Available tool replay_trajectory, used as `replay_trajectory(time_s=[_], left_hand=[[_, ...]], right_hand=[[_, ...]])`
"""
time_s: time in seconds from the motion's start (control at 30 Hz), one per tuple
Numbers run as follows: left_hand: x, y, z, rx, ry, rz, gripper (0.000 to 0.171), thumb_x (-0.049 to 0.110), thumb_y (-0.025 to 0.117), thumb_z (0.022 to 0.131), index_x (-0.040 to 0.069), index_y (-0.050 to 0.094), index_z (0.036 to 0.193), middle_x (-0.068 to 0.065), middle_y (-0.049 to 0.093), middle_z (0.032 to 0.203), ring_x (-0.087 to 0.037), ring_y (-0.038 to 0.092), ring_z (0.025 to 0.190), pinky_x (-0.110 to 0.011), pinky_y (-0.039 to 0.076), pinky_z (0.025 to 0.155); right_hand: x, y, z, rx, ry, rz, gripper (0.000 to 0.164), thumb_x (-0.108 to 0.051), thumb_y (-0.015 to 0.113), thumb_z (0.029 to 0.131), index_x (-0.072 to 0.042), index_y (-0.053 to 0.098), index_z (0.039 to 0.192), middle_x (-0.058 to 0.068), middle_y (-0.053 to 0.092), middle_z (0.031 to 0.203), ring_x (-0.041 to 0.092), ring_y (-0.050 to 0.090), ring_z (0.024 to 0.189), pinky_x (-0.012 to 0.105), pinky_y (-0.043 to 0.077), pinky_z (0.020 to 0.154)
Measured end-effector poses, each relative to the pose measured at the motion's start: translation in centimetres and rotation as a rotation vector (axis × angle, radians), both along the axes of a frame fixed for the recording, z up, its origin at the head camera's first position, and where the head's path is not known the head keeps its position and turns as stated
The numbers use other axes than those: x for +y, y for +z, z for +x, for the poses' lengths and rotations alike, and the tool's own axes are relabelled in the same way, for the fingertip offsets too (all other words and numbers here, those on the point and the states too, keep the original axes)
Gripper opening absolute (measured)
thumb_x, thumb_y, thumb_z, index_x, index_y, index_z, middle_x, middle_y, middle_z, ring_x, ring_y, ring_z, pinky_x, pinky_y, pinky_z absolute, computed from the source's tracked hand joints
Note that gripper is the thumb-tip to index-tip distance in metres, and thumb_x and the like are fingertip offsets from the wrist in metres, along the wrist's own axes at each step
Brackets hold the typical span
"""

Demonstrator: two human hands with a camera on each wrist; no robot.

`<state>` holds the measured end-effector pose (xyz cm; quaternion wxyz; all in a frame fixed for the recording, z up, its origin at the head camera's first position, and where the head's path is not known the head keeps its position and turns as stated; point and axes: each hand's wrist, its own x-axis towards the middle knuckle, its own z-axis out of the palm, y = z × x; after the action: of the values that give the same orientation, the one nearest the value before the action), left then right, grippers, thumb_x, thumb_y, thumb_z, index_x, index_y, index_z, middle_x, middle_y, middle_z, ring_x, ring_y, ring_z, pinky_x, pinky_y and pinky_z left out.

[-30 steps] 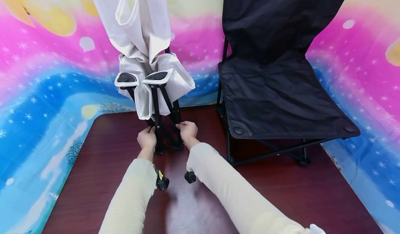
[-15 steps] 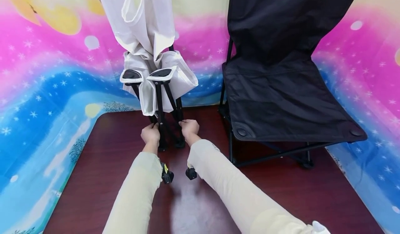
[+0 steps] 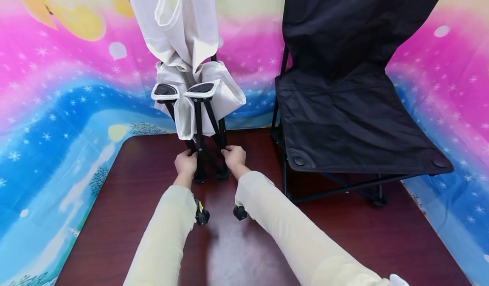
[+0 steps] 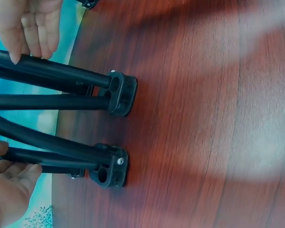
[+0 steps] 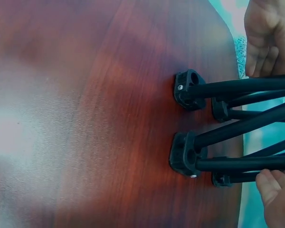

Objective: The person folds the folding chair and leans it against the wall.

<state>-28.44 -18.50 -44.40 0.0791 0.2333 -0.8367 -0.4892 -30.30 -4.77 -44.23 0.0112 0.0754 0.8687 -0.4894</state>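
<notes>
A white folding chair (image 3: 198,44) stands mostly folded in the head view, its cloth bunched above black tube legs (image 3: 199,137). My left hand (image 3: 186,163) pinches a leg tube on the left side; in the left wrist view the thumb and fingers of this left hand (image 4: 14,183) are round the tube. On the opposite side, my right hand (image 3: 234,156) pinches another leg tube, also seen in the right wrist view, where the right hand (image 5: 278,192) is at lower right. Black plastic feet (image 4: 118,166) with round sockets join the leg ends close together on the table.
An unfolded black folding chair (image 3: 344,116) stands to the right on the same dark red wooden table (image 3: 145,192). Behind both chairs hangs a colourful printed backdrop (image 3: 84,116). Its cloth also runs down along the table's left and right edges.
The whole head view shifts slightly, so both chairs appear a little further right. Both hands keep their grip on the legs, and the white chair's folded shape looks the same.
</notes>
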Motion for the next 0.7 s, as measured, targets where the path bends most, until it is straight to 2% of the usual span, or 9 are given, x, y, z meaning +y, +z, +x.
replay_trajectory(time_s=[0.13, 0.27, 0.4, 0.57, 0.7], left_hand=[[-0.2, 0.1, 0.2, -0.017, -0.074, -0.034, 0.033, 0.015, 0.049, 0.085, -0.004, 0.055, 0.112, -0.02, 0.055, 0.108, -0.031, 0.049, 0.101, -0.038, 0.038, 0.086], [-0.6, 0.4, 0.4, 0.003, -0.088, -0.045, 0.033, 0.014, 0.049, 0.084, -0.004, 0.055, 0.111, -0.02, 0.056, 0.107, -0.03, 0.049, 0.101, -0.038, 0.038, 0.087], [-0.9, 0.5, 0.8, 0.022, -0.11, -0.016, 0.035, 0.014, 0.048, 0.085, -0.004, 0.053, 0.115, -0.02, 0.055, 0.11, -0.03, 0.048, 0.103, -0.039, 0.038, 0.087], [-0.9, 0.1, 1.5, 0.025, -0.147, 0.054, 0.036, 0.014, 0.047, 0.087, -0.004, 0.051, 0.117, -0.021, 0.055, 0.11, -0.031, 0.053, 0.098, -0.038, 0.043, 0.082], [-0.8, -0.3, 2.4, 0.044, -0.175, 0.045, 0.034, 0.014, 0.047, 0.086, -0.003, 0.053, 0.114, -0.02, 0.056, 0.107, -0.03, 0.055, 0.094, -0.037, 0.044, 0.078]], right_hand=[[0.4, -0.3, 0.3, 0.02, 0.009, -0.025, 0.023, -0.018, 0.057, 0.083, -0.007, 0.065, 0.102, 0.005, 0.064, 0.096, 0.017, 0.057, 0.089, 0.028, 0.046, 0.074], [0.4, -0.4, 0.7, 0.04, 0.031, -0.078, 0.023, -0.017, 0.057, 0.083, -0.005, 0.065, 0.102, 0.006, 0.065, 0.092, 0.018, 0.06, 0.08, 0.027, 0.047, 0.069], [0.6, -0.6, 1.0, 0.048, 0.061, -0.11, 0.025, -0.015, 0.057, 0.083, -0.003, 0.063, 0.104, 0.007, 0.065, 0.092, 0.018, 0.061, 0.076, 0.026, 0.048, 0.065], [1.5, -0.5, 1.1, 0.099, 0.112, -0.06, 0.026, -0.015, 0.057, 0.083, -0.003, 0.062, 0.105, 0.008, 0.064, 0.094, 0.018, 0.061, 0.081, 0.027, 0.047, 0.07], [2.3, 0.1, 1.1, 0.142, 0.14, -0.052, 0.026, -0.015, 0.058, 0.082, -0.002, 0.062, 0.104, 0.008, 0.064, 0.093, 0.018, 0.06, 0.087, 0.029, 0.046, 0.075]])
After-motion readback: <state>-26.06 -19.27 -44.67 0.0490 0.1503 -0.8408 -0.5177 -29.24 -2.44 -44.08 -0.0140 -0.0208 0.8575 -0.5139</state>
